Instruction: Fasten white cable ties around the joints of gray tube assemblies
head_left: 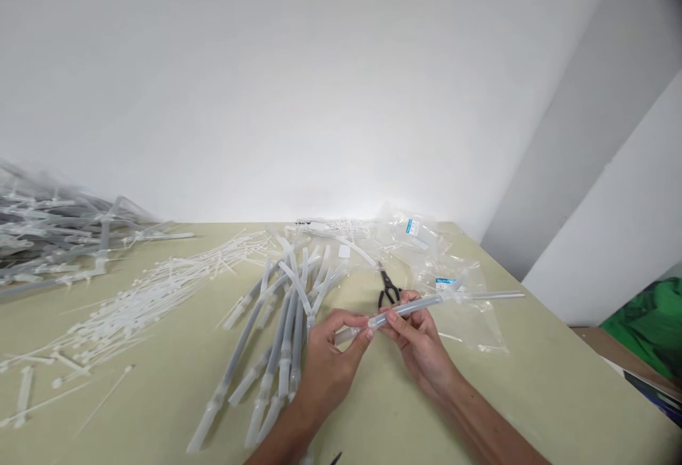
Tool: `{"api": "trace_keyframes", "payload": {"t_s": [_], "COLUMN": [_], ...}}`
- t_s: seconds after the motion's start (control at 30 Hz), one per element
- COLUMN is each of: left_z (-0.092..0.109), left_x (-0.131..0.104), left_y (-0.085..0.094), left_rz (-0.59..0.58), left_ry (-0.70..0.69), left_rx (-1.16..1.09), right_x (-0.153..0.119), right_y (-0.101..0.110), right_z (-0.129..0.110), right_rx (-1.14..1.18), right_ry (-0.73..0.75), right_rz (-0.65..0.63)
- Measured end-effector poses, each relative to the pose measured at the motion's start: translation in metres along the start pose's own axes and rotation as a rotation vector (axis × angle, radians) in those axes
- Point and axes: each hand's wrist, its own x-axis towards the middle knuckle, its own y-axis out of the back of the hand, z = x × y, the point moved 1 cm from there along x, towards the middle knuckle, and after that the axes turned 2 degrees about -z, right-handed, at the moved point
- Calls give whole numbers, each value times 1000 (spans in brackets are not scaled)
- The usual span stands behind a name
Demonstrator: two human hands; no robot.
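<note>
A long translucent grey tube (420, 305) is held in both hands above the table, slanting up to the right, where a thin straight piece extends from its far end. My left hand (333, 355) pinches the tube's near left end between thumb and fingertips. Close beside it, my right hand (418, 337) wraps its fingers round the tube just right of a joint. Left of my hands lies a pile of similar grey tubes (288, 316), some with forked ends. Black-handled scissors (388, 289) lie just behind my right hand.
White cable ties (138, 302) are spread over the left of the green table (559, 380). A heap of tubes (47, 231) stands at the far left. Clear plastic bags (469, 316) with blue labels lie at the back right. Green fabric (647, 323) shows beyond the right edge.
</note>
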Motion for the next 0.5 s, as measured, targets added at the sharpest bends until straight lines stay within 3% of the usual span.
{"api": "trace_keyframes", "payload": {"t_s": [0.13,0.27,0.33,0.4,0.5], "left_z": [3,13,16,16,10], "left_x": [2,0,-1,0,5], "left_y": [1,-1,-1,0,2], "left_rz": [49,175,272,317,184], "left_ry": [-167,-347,-314,-224,3], "left_rx": [148,421,427,298,7], "right_x": [2,1,1,1,2], "right_y": [-3,-8,-9,-7,-4], "right_z": [-2,-4,-4,-4,-4], "right_rx": [4,-29,-32,-16,2], "right_ry": [1,4,-9,-9,-8], "right_rz": [-13,-20,-19,-6,2]}}
